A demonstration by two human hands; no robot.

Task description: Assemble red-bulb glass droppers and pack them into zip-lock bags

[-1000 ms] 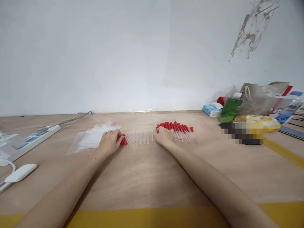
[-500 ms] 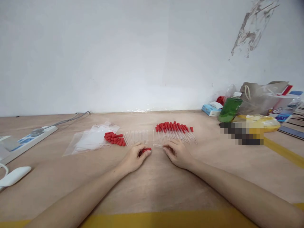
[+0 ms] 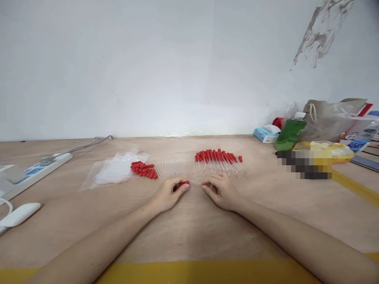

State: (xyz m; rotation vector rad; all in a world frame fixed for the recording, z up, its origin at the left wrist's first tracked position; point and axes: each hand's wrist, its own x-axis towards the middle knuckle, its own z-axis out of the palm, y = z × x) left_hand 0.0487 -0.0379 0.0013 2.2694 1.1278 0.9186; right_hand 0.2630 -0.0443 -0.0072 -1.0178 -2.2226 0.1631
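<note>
- A big bunch of clear tubes with red bulbs on top [image 3: 214, 155] lies on the far side of the bench [image 3: 177, 232], past your right hand [image 3: 220, 191]. Those look done.
- A row of bare clear tubes [image 3: 171, 169] lies past your left hand [image 3: 170, 193], with no bulbs on. Next to it is a pile of loose red bulbs [image 3: 143, 170], so plenty seem left.
- One more looks half made: your left hand pinches a red bulb [image 3: 184, 183], and your right hand pinches a thin clear tube [image 3: 195, 182].
- The tube points at the bulb, and their ends meet or almost meet. I can't tell if the tube is inside.
- Your two hands face each other, low, in front of the rows, with fingers curled and a small gap between them.
</note>
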